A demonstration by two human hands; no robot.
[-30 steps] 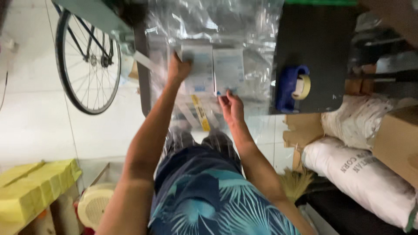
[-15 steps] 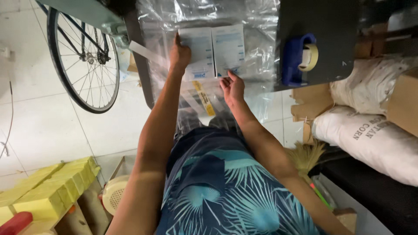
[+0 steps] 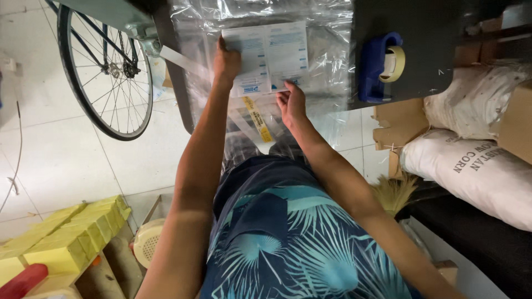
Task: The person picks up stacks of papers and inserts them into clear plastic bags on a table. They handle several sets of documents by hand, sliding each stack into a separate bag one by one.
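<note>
White printed packets (image 3: 266,55) under clear plastic wrap (image 3: 327,83), both hands on the bundle.

Packets lie side by side inside the crinkled plastic wrap, at the top of the view, beside a dark table (image 3: 432,50). Left hand (image 3: 227,61) lies on the left packet's edge, fingers curled over it, pressing rather than lifting. Right hand (image 3: 292,102) sits just below the packets, fingers half bent, tips touching the wrap; whether it pinches the film, cannot tell. Blue tape dispenser (image 3: 379,66) stands on the table, right of the bundle. Bicycle wheel (image 3: 105,72) left. White sacks (image 3: 476,171) right, on the floor.
</note>
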